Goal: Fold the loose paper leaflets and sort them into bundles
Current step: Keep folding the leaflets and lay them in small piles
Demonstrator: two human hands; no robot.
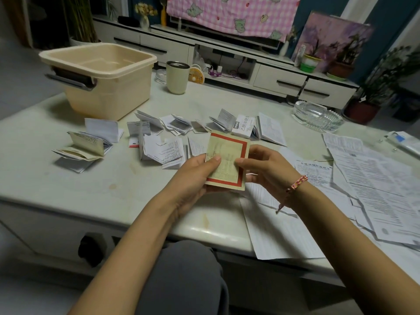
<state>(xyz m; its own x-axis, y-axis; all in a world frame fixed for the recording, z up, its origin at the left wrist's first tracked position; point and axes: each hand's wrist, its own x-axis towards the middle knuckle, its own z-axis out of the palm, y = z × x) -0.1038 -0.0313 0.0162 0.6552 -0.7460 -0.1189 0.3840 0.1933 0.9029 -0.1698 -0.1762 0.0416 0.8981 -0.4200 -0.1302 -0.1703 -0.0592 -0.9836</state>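
Observation:
A yellowish leaflet with a red border (229,153) is held up over the middle of the table, folded. My left hand (195,176) grips its lower left edge with the thumb on top. My right hand (266,169) pinches its right edge, thumb on the front. Several folded leaflets (163,148) lie in a row behind it, and a separate bundle (88,146) sits to the left. Loose unfolded sheets (375,185) are spread over the right side of the table.
A beige plastic tub (102,78) stands at the back left of the white table (68,185). A cup (177,77) and a small yellow fan (197,76) stand behind the leaflets. A glass ashtray (318,117) sits at the back right.

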